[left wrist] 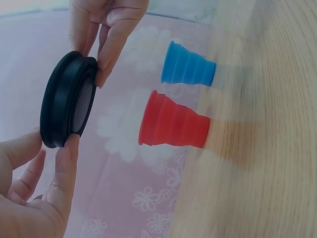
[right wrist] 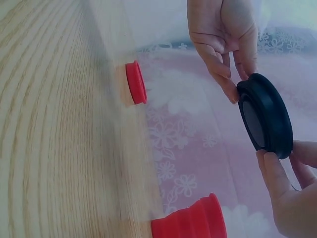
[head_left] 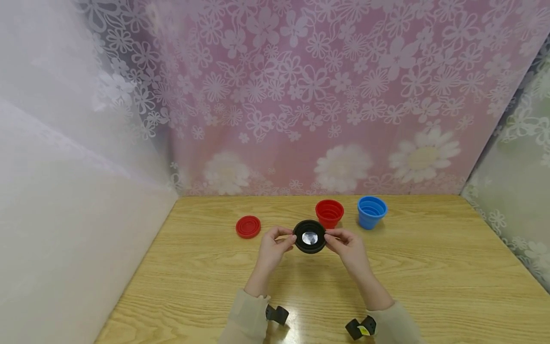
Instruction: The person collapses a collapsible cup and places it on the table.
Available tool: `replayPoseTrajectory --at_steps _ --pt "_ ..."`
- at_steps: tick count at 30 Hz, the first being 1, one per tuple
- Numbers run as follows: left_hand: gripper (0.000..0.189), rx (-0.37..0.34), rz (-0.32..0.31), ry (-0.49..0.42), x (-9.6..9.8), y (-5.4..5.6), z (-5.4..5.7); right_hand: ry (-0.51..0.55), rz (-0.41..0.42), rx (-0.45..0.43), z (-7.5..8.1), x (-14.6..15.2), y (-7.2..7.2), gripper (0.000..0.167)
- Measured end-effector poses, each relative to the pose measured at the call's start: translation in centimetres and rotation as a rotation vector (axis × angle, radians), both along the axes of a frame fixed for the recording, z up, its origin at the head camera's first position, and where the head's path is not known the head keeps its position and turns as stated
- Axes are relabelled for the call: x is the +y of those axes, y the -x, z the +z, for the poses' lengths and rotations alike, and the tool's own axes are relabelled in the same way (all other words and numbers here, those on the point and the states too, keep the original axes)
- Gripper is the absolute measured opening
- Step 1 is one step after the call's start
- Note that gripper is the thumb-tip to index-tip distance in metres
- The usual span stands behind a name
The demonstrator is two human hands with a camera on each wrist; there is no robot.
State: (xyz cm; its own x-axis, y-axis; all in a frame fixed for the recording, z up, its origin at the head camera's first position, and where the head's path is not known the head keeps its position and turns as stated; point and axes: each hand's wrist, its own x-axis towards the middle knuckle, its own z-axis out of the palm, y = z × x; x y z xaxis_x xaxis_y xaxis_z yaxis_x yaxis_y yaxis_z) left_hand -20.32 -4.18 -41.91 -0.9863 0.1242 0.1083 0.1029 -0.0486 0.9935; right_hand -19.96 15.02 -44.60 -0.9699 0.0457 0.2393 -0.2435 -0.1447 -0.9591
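A black collapsible cup (head_left: 309,237), folded flat into a disc, is held up above the table between both hands. My left hand (head_left: 270,247) pinches its left rim between thumb and fingers. The right hand (head_left: 351,249) pinches the opposite rim the same way. In the head view a shiny round centre shows on the disc. From the left wrist the folded cup (left wrist: 64,101) is seen edge-on, well off the wood. Just behind it stands an expanded red cup (head_left: 329,210), partly covered by the disc in the head view.
To the right of the red cup is an expanded blue cup (head_left: 372,210). A flattened red cup (head_left: 248,226) lies at the left. All rest on a wooden table (head_left: 193,282), which meets a pink flowered curtain (head_left: 275,119) at the back.
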Motion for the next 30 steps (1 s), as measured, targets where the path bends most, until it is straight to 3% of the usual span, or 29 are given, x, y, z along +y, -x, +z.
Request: replayPoseTrajectory --at_steps 1,4,5,9,15,23,30 --pt "0.018 -0.006 0.006 -0.008 0.0 0.0 0.0 0.025 0.027 0.036 -0.7 0.2 0.3 0.023" --pt "0.021 -0.012 0.018 -0.008 -0.1 0.2 -0.1 0.004 0.022 0.017 -0.9 0.0 0.5 0.027" --pt "0.021 -0.019 0.023 -0.004 -0.1 0.3 -0.2 -0.042 -0.01 -0.033 0.1 -0.4 -0.1 0.03" --pt "0.021 -0.041 0.047 0.017 -0.4 0.7 -0.2 -0.113 -0.024 -0.17 0.8 -1.1 0.4 0.033" --pt "0.02 -0.055 0.099 0.052 -1.1 1.9 -0.6 -0.176 -0.025 -0.241 0.4 -2.1 2.2 0.031" --pt "0.021 -0.025 0.133 0.141 -2.5 5.3 -3.8 -0.248 -0.033 -0.243 -0.5 -3.6 4.9 0.027" --pt "0.018 -0.046 0.172 0.285 -3.2 7.8 -5.1 -0.361 -0.089 -0.254 -1.6 -4.9 7.3 0.024"
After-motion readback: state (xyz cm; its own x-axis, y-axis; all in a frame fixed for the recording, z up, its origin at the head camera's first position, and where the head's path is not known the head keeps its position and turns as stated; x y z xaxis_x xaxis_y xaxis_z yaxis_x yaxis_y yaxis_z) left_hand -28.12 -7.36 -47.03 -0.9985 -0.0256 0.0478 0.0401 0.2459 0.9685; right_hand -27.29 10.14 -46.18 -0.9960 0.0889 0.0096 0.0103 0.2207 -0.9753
